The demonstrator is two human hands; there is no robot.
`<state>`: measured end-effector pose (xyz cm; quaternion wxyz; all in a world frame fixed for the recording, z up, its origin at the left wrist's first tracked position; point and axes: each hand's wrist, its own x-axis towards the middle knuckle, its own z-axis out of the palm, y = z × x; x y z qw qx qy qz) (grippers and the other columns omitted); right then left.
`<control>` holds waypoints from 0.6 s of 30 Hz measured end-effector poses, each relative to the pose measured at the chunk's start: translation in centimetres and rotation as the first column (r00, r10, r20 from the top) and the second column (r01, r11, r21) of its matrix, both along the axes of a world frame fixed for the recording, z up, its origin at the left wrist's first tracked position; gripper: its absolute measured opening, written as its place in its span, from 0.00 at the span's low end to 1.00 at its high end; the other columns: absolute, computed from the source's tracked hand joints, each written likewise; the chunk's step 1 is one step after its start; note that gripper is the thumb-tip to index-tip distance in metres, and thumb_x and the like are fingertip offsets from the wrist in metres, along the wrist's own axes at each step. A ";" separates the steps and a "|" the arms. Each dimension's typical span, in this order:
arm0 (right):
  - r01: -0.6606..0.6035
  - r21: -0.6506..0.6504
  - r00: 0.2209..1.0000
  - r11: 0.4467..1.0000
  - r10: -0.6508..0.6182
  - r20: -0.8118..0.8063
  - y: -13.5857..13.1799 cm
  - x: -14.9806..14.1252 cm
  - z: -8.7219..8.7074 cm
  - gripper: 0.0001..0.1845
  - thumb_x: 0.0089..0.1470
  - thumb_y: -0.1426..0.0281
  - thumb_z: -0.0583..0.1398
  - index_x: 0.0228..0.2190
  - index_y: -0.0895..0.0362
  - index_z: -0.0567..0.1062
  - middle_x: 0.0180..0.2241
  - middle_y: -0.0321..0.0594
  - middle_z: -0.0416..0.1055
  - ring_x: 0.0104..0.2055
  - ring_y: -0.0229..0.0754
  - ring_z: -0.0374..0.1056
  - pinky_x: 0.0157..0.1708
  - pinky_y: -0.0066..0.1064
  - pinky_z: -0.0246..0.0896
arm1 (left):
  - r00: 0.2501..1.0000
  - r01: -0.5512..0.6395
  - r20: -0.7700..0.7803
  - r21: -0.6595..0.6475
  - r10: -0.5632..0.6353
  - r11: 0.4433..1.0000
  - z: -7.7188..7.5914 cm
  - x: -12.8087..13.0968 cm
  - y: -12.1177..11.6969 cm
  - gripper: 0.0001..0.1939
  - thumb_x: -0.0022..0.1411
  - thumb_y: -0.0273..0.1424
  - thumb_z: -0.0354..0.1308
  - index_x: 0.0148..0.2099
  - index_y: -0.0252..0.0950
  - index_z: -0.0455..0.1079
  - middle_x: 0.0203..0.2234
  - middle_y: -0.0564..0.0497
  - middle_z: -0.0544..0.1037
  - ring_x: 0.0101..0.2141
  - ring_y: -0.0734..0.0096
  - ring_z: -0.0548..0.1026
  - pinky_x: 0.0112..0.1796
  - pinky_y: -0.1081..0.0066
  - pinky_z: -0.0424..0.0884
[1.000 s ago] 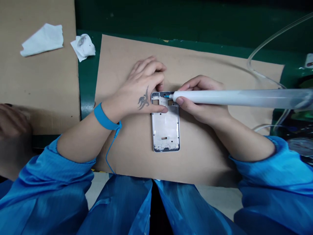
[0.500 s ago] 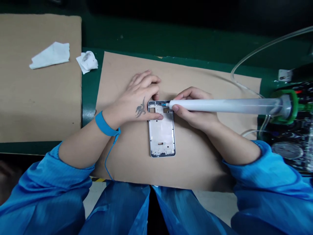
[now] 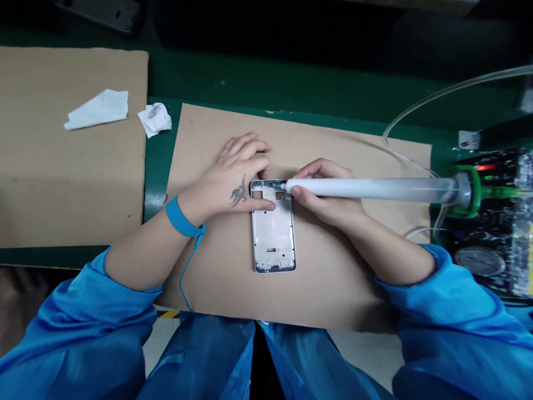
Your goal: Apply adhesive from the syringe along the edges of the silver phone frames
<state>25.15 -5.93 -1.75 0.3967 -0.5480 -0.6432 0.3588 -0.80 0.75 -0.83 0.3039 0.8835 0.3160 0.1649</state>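
A metal phone mid-frame (image 3: pixel 272 233) with a silver rim and white inner plate lies upright on a cardboard sheet (image 3: pixel 333 283). My left hand (image 3: pixel 237 180) presses on its upper left corner, fingers across the top edge. My right hand (image 3: pixel 327 191) grips a large white dispensing syringe (image 3: pixel 366 188) lying nearly level. The syringe's thin blue tip (image 3: pixel 281 186) meets the frame's top edge, near a rectangular cut-out. My hands hide part of that top edge.
A blue wrist strap (image 3: pixel 181 219) circles my left wrist, its cord trailing down. Clear tubing (image 3: pixel 416 105) runs from a green syringe fitting (image 3: pixel 465 194) towards a dark machine with a round gauge (image 3: pixel 478 261). Two white tissues (image 3: pixel 96 109) (image 3: pixel 155 119) lie at the upper left, beside a second cardboard sheet (image 3: pixel 70 183).
The whole scene has shifted down and left in view as my head moved. The syringe's green rear fitting has come into view. My hands and the syringe tip stay at the frame's top edge.
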 end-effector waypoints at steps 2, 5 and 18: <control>0.002 0.009 1.000 1.000 -0.002 0.009 0.0 0.0 -0.1 0.19 0.54 0.51 0.76 0.33 0.49 0.79 0.30 0.39 0.81 0.27 0.43 0.74 0.25 0.35 0.70 | 1.000 0.004 0.002 -0.005 -0.004 1.000 0.0 0.0 0.0 0.34 0.58 0.65 0.73 0.46 0.41 0.75 0.70 0.39 0.72 0.79 0.31 0.55 0.78 0.33 0.50; 0.013 0.018 1.000 1.000 -0.013 0.002 0.0 0.0 -0.3 0.16 0.54 0.54 0.76 0.33 0.49 0.79 0.30 0.39 0.82 0.26 0.43 0.73 0.25 0.35 0.70 | 1.000 0.005 0.001 -0.007 -0.005 1.000 0.1 0.0 0.0 0.33 0.59 0.65 0.73 0.46 0.42 0.75 0.70 0.39 0.72 0.79 0.32 0.56 0.78 0.33 0.50; 0.061 0.059 0.998 0.996 -0.061 0.014 0.0 -0.3 -0.6 0.16 0.53 0.54 0.76 0.33 0.48 0.79 0.31 0.38 0.81 0.28 0.44 0.73 0.26 0.36 0.71 | 1.000 -0.009 -0.014 0.002 0.009 1.000 0.2 0.1 0.0 0.31 0.56 0.62 0.77 0.46 0.43 0.77 0.69 0.41 0.73 0.79 0.33 0.57 0.78 0.33 0.52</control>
